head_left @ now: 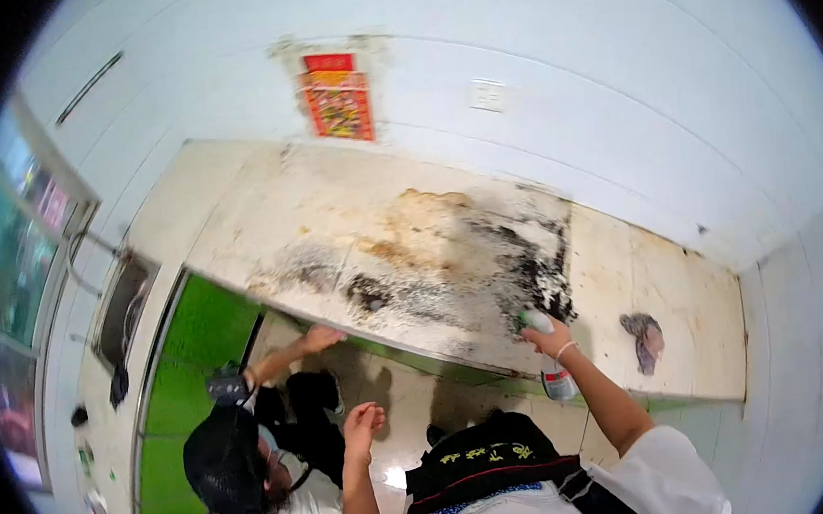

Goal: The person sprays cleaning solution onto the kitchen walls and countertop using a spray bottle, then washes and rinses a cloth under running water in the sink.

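My right hand (550, 339) is wrapped round the neck of a spray bottle (558, 386), which hangs upright by the counter's front edge. The bottle's white and green trigger head (535, 321) points over the dark, sooty stain (538, 271) on the pale tiled counter (262, 196). Off the counter, in front of my body, my left hand (364, 421) is raised with its fingers curled in; I see nothing in it. A crumpled grey rag (643, 340) lies on the counter to the right of my right hand.
A co-worker in a black cap (223, 460) is low down on my left, one hand (319, 339) at the counter's edge. A sink (126, 308) and green cabinet doors (189, 371) stand at left. On the wall are a red poster (338, 98) and a socket (488, 95).
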The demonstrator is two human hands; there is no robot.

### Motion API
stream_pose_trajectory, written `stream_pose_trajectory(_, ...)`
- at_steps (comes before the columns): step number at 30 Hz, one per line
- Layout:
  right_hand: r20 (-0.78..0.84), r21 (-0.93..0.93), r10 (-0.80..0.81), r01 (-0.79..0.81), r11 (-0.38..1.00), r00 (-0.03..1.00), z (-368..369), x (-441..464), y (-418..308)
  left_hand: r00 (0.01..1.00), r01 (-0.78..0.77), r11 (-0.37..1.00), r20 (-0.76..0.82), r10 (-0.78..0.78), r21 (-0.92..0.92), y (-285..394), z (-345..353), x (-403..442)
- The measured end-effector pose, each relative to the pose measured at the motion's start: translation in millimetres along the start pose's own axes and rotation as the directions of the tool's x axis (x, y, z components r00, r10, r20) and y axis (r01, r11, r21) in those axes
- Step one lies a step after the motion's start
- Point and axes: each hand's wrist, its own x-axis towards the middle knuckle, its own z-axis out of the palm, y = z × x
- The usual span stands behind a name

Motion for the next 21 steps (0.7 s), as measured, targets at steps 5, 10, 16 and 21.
stream_pose_trajectory(5, -0.027, 0.062, -0.07, 0.072, 0.995, 0.997, -32, -3, 32, 0.999, -0.046, 0.998, -0.002, 0.047, 0.033, 16, 39, -11)
stream_pose_trajectory(10, -0.224, -0.089, -0.17, 0.154, 0.984, 0.96, -88, -57, 32, 0.989, -0.105, 0.981, 0.12, 0.086, 0.165, -11, 86, -7)
stream_pose_trajectory(16, -0.457, -0.031, -0.148, 0.15, 0.988, 0.877, -147, -56, 84, 0.824, -0.407, 0.836, 0.542, 0.162, 0.369, -45, 236, -5)
stream_pose_trajectory(21, -0.43, -0.274, -0.278, 0.17, 0.947, 0.859, -174, -37, 119, 0.795, -0.567, 0.598, 0.565, 0.219, 0.566, -50, 429, -80)
